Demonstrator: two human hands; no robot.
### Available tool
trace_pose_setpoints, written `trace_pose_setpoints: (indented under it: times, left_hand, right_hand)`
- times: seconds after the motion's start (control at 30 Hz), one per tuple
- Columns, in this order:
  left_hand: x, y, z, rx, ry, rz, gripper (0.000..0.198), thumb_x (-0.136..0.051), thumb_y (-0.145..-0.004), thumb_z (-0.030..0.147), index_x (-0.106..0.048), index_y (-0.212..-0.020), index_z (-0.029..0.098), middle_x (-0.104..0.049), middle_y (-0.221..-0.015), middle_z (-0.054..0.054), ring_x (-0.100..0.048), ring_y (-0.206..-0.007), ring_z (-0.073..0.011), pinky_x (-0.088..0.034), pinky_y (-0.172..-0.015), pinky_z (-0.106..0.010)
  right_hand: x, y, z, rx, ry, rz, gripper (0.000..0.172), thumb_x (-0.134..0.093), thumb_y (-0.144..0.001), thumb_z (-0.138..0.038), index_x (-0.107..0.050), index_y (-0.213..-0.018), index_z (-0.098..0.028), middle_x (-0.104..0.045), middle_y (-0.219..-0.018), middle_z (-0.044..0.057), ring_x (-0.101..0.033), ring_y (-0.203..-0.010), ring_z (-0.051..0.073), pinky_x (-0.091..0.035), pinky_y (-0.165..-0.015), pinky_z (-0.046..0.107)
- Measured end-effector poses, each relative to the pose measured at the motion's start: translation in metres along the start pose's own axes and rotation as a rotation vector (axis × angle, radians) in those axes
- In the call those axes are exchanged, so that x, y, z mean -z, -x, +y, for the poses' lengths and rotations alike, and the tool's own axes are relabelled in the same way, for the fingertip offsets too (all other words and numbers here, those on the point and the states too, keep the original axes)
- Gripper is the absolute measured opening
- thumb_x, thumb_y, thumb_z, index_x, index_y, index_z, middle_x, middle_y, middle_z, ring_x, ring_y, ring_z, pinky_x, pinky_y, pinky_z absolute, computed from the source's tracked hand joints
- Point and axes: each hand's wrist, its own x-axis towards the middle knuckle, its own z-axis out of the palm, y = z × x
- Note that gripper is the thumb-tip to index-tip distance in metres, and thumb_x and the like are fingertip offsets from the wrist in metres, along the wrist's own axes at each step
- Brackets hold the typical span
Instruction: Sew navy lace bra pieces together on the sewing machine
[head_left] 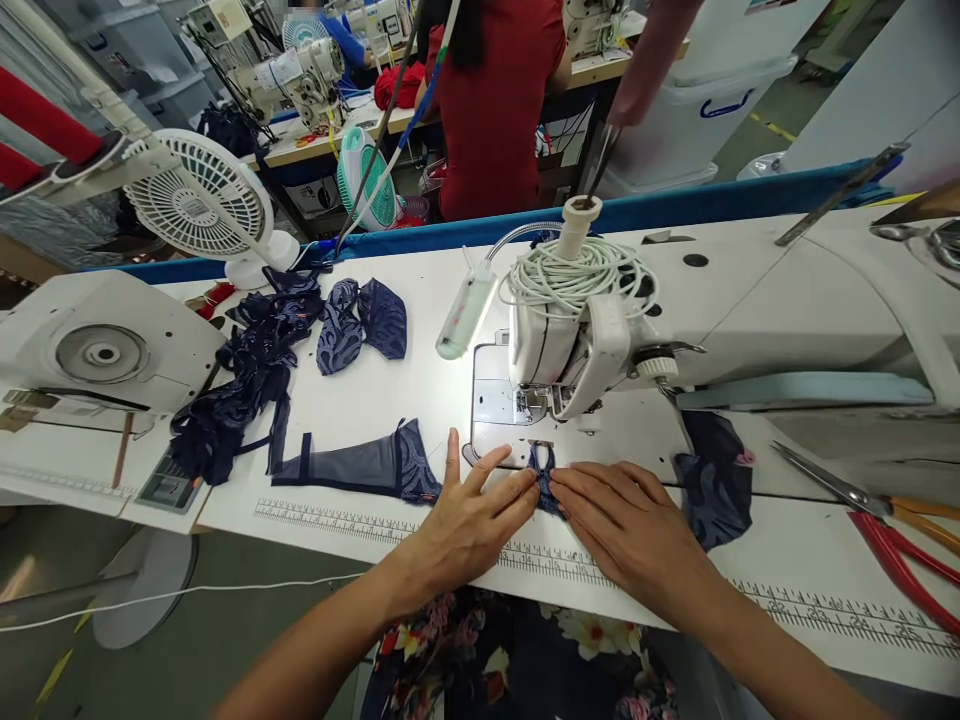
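Observation:
A small navy lace piece with a loop-shaped end lies on the table just in front of the sewing machine's needle area. My left hand rests flat at its left side, fingertips touching it, thumb and forefinger spread apart. From the right, my right hand lies flat with its fingers stretched out together, tips on the piece's right edge. Part of the piece is hidden under my fingers. Left of my left hand lies a navy bra wing of sheer mesh and lace. Another navy fabric piece lies beyond my right hand.
Scissors with orange handles and a red-handled tool lie at the right. Two navy cups and a heap of navy pieces are at the left, near a white fan. A person in red is behind the table.

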Motion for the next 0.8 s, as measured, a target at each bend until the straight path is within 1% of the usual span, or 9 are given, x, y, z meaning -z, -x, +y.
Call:
trace_pose_setpoints:
  times: [0.1, 0.23, 0.33, 0.47, 0.63, 0.7, 0.73, 0.77, 0.8]
  left_hand:
    - [0.000, -0.001, 0.000, -0.005, 0.013, 0.002, 0.039, -0.044, -0.094, 0.008, -0.057, -0.128, 0.020, -0.058, -0.138, -0.006, -0.035, -0.141, -0.0285, 0.006, -0.114, -0.074]
    - [0.000, -0.002, -0.001, -0.013, 0.027, -0.026, 0.039, -0.043, -0.094, 0.007, -0.056, -0.129, 0.019, -0.055, -0.142, -0.006, -0.031, -0.144, -0.0280, 0.008, -0.113, -0.074]
    - [-0.001, -0.003, -0.002, -0.009, 0.025, -0.048, 0.038, -0.042, -0.095, 0.009, -0.056, -0.129, 0.020, -0.054, -0.143, -0.006, -0.034, -0.143, -0.0273, 0.009, -0.113, -0.074]
    - [-0.001, -0.003, -0.001, -0.011, 0.023, -0.043, 0.037, -0.041, -0.097, 0.011, -0.056, -0.129, 0.020, -0.055, -0.142, -0.007, -0.037, -0.141, -0.0259, 0.009, -0.114, -0.072]
    - [-0.002, -0.001, -0.002, -0.006, 0.046, -0.043, 0.038, -0.042, -0.096, 0.010, -0.054, -0.130, 0.020, -0.057, -0.139, -0.008, -0.038, -0.139, -0.0256, 0.007, -0.115, -0.072]
    - [0.001, -0.002, -0.003, 0.001, 0.094, -0.033, 0.038, -0.041, -0.096, 0.010, -0.054, -0.130, 0.021, -0.059, -0.136, -0.008, -0.040, -0.138, -0.0251, 0.005, -0.115, -0.072]
    - [0.004, -0.004, -0.002, 0.019, 0.129, -0.032, 0.037, -0.041, -0.096, 0.010, -0.055, -0.129, 0.021, -0.060, -0.134, -0.007, -0.041, -0.136, -0.0247, 0.001, -0.116, -0.071]
    - [0.006, -0.007, -0.001, 0.055, 0.165, -0.024, 0.034, -0.041, -0.096, 0.011, -0.055, -0.126, 0.022, -0.062, -0.131, -0.006, -0.042, -0.135, -0.0243, -0.004, -0.117, -0.070]
    - [0.009, -0.010, 0.001, 0.111, 0.197, -0.012, 0.030, -0.042, -0.097, 0.013, -0.057, -0.122, 0.021, -0.064, -0.126, -0.005, -0.045, -0.131, -0.0240, -0.013, -0.117, -0.067]
  right_hand:
    - [-0.001, 0.001, 0.001, -0.001, -0.013, -0.004, 0.031, -0.053, -0.093, -0.008, -0.063, -0.119, -0.019, -0.068, -0.124, 0.006, -0.059, -0.117, 0.023, -0.041, -0.097, 0.042]
    - [-0.001, -0.001, 0.001, -0.012, -0.033, -0.011, 0.030, -0.052, -0.093, -0.008, -0.063, -0.119, -0.019, -0.067, -0.124, 0.005, -0.060, -0.115, 0.022, -0.041, -0.097, 0.044]
    - [0.000, -0.002, 0.000, -0.019, -0.037, -0.009, 0.031, -0.052, -0.092, -0.008, -0.064, -0.118, -0.020, -0.068, -0.123, 0.005, -0.061, -0.114, 0.022, -0.041, -0.099, 0.044]
    - [0.001, -0.004, 0.000, -0.021, -0.046, -0.018, 0.030, -0.052, -0.093, -0.009, -0.064, -0.118, -0.021, -0.068, -0.123, 0.005, -0.061, -0.114, 0.022, -0.040, -0.101, 0.044]
    - [0.002, -0.004, 0.000, -0.023, -0.042, -0.011, 0.027, -0.051, -0.093, -0.010, -0.065, -0.115, -0.019, -0.069, -0.120, 0.006, -0.061, -0.112, 0.021, -0.039, -0.101, 0.043]
    - [0.002, -0.004, 0.000, -0.025, -0.041, -0.006, 0.026, -0.051, -0.094, -0.010, -0.065, -0.114, -0.019, -0.069, -0.120, 0.005, -0.061, -0.112, 0.021, -0.039, -0.101, 0.043]
    - [0.002, -0.004, 0.000, -0.024, -0.042, -0.003, 0.026, -0.051, -0.094, -0.010, -0.065, -0.114, -0.019, -0.069, -0.119, 0.005, -0.061, -0.111, 0.021, -0.040, -0.101, 0.043]
    - [0.002, -0.004, 0.000, -0.021, -0.044, 0.001, 0.026, -0.051, -0.094, -0.010, -0.064, -0.114, -0.019, -0.070, -0.119, 0.005, -0.061, -0.111, 0.021, -0.040, -0.101, 0.044]
    - [0.002, -0.003, 0.000, -0.019, -0.046, 0.004, 0.026, -0.051, -0.093, -0.009, -0.064, -0.114, -0.019, -0.070, -0.119, 0.004, -0.062, -0.111, 0.021, -0.040, -0.101, 0.044]
